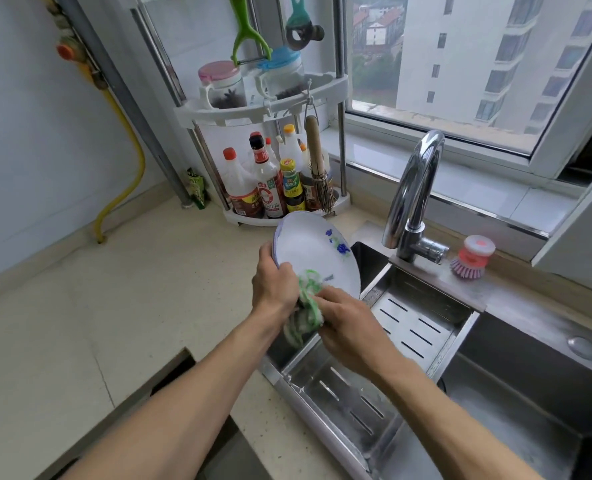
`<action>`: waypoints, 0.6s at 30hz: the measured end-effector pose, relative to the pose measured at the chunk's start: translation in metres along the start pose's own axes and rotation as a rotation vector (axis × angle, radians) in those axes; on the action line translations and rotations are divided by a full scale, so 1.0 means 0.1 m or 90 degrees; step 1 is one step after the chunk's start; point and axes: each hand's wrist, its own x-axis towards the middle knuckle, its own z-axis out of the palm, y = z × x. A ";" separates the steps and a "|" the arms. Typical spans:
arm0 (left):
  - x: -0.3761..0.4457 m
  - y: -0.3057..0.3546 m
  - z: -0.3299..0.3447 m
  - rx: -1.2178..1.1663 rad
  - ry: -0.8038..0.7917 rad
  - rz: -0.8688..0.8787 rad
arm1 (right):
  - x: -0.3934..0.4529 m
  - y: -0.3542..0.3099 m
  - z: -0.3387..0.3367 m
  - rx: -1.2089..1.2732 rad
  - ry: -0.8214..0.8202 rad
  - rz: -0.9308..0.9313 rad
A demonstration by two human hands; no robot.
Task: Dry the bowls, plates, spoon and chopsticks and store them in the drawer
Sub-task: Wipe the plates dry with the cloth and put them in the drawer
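A white plate (pixel 313 247) with a blue flower pattern is tilted upright over the left end of the sink. My left hand (pixel 273 282) grips its left rim, thumb on the front face. My right hand (pixel 348 323) holds a bunched green-and-white cloth (pixel 305 306) against the plate's lower edge. Bowls, spoon and chopsticks are not in view.
A steel drain tray (pixel 422 323) with slots spans the sink under my hands. The faucet (pixel 414 202) rises behind it, with a pink dish brush (pixel 471 258) to its right. A corner rack of sauce bottles (pixel 270 188) stands behind the plate. An open drawer (pixel 170 382) shows below the counter (pixel 114 306).
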 end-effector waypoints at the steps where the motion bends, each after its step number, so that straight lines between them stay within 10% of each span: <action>1: 0.05 -0.02 -0.06 0.041 -0.015 0.004 | 0.01 0.04 -0.08 0.060 -0.076 0.019; 7: 0.08 -0.20 -0.21 0.164 -0.062 0.011 | 0.19 0.04 -0.24 -0.050 0.143 0.361; 11: 0.07 -0.23 -0.18 0.140 -0.072 0.012 | 0.26 -0.15 -0.02 0.164 0.140 0.473; 18: 0.14 -0.15 -0.14 0.143 -0.045 0.014 | 0.02 -0.38 0.16 0.330 -0.125 0.227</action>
